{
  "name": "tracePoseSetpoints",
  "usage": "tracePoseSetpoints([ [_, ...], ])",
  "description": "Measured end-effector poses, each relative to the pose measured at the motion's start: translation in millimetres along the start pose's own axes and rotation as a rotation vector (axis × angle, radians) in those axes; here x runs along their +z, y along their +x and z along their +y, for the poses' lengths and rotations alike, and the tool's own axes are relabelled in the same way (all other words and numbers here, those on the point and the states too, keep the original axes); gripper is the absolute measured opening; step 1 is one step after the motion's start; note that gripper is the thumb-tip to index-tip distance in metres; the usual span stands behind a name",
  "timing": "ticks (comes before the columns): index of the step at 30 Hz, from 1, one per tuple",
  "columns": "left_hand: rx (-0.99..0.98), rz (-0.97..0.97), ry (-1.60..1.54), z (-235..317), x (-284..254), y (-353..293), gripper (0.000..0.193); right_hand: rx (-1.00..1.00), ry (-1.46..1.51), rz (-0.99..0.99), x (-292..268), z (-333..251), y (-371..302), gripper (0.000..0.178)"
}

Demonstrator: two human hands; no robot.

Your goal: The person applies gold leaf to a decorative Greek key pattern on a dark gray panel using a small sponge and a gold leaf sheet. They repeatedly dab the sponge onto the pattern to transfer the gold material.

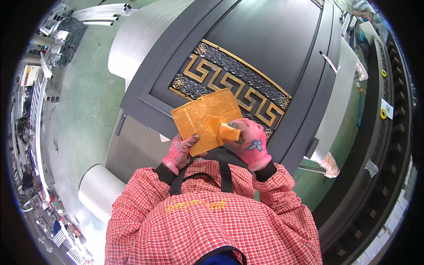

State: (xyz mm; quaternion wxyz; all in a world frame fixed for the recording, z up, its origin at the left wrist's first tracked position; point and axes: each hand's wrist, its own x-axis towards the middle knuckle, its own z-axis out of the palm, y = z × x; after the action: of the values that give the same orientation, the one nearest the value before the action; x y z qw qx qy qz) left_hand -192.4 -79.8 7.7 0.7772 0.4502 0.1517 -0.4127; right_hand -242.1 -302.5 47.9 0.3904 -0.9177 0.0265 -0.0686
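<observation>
In a pink work glove, my left hand (180, 152) grips the lower left edge of a flat square board (198, 108) smeared with gold paint. My right hand (250, 142), gloved the same way, closes round a small gold-coated pad (229, 132), perhaps a sponge. That pad is at the board's lower right part, over its painted face; whether it touches is hard to tell. Beneath and beyond the board lies a dark grey door panel (265, 31). Across it runs a relief band (234, 84) with a gold key pattern between dark scrollwork strips, partly covered by the board.
Pale foam-wrapped rolls (132, 48) lie under the panel's left side, with another roll (100, 190) lower left. Metal tubes (99, 13) are stacked at the far left. A long dark frame (377, 145) stands right, with yellow tape rolls (383, 114) on it.
</observation>
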Motion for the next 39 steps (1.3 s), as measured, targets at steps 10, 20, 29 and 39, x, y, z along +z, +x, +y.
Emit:
tracePoseSetpoints([
  [10, -0.023, 0.048, -0.012, 3.0, -6.9, -0.6, 0.041, 0.039, -0.147, -0.063, 2.1, 2.9, -2.7, 0.04],
  [20, -0.024, 0.124, -0.083, 8.5, -27.3, 5.1, 0.044, 0.126, -0.064, 0.106, 9.1, 29.5, 5.9, 0.033],
  [29, 0.1, 0.297, -0.082, 43.7, -110.1, 29.0, 0.035, 0.157, -0.012, 0.334, 42.4, 72.3, 76.8, 0.034],
  [39, 0.261, 0.378, -0.12, 63.3, -208.6, 90.8, 0.031, 0.346, 0.047, 0.235, 148.6, 104.4, 185.7, 0.034],
])
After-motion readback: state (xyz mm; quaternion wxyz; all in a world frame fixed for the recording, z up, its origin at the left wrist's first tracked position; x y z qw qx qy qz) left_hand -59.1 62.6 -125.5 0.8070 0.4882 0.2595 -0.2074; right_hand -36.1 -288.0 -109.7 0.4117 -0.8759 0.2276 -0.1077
